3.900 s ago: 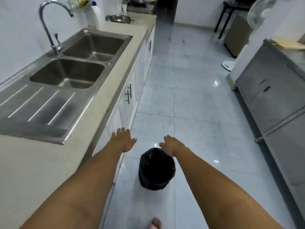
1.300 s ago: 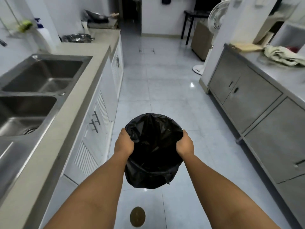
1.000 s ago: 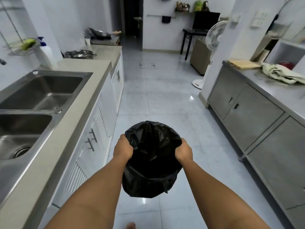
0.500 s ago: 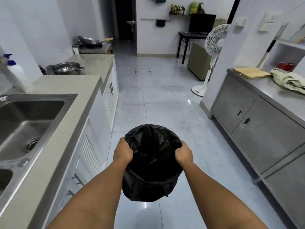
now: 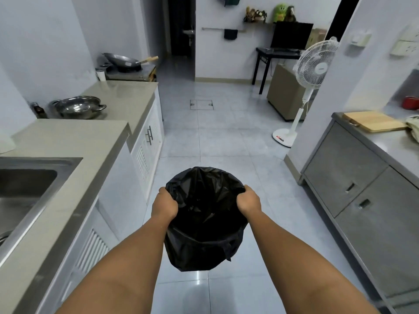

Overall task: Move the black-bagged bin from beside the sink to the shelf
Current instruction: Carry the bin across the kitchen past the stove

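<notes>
The black-bagged bin (image 5: 204, 223) hangs in the air above the tiled floor, low in the middle of the head view. My left hand (image 5: 163, 204) grips its left rim and my right hand (image 5: 249, 200) grips its right rim. The bag's mouth is open and the inside looks dark. The steel sink (image 5: 25, 189) lies at the left edge, set in the grey counter (image 5: 74, 141). A shelf (image 5: 258, 22) with soft toys hangs on the far wall.
White cabinets (image 5: 145, 152) run along the left, steel cabinets (image 5: 362, 196) along the right with a cutting board (image 5: 374, 121) on top. A standing fan (image 5: 315, 71) and a black table (image 5: 278, 53) are far right. A metal bowl (image 5: 78, 107) sits on the counter.
Both hands went from reaching above the bin on the floor to gripping its rim and lifting it. The view has advanced along the aisle; the sink has slid back to the left.
</notes>
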